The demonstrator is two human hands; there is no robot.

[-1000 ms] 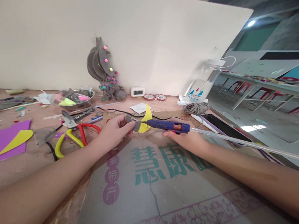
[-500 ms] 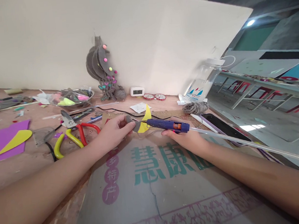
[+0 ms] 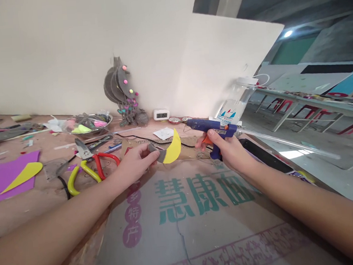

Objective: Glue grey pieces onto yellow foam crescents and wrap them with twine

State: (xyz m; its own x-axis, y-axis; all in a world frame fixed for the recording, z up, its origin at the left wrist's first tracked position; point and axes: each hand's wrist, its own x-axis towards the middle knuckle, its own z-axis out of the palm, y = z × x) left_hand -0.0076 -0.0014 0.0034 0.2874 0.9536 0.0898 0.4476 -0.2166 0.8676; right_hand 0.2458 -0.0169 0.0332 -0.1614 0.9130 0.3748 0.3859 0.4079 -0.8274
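Note:
My left hand [image 3: 136, 163] is closed, pinching a small curved grey piece [image 3: 160, 155] between thumb and fingers. A yellow crescent [image 3: 174, 149] joins that piece on its right side, its tip pointing up. My right hand [image 3: 232, 148] grips a blue hot glue gun [image 3: 203, 125] with an orange trigger, and a long clear glue stick [image 3: 288, 141] sticks out of its back. The gun's nozzle points left and stands apart from the crescent, above and to the right of it. Both hands are over the printed cardboard sheet [image 3: 162, 249].
Left of my hands lie red-and-yellow-handled pliers [image 3: 88, 167] and purple foam sheet [image 3: 12, 163] with a yellow piece. Behind are a bowl [image 3: 109, 122] of scraps, a grey hanging ornament [image 3: 115, 88], a small clock [image 3: 161, 114] and a bottle [image 3: 232, 103]. A phone [image 3: 266, 155] lies right.
The glue gun has moved up and right, away from the grey piece, and turned so its orange trigger shows. My left hand keeps its pinch, and the yellow crescent is now uncovered.

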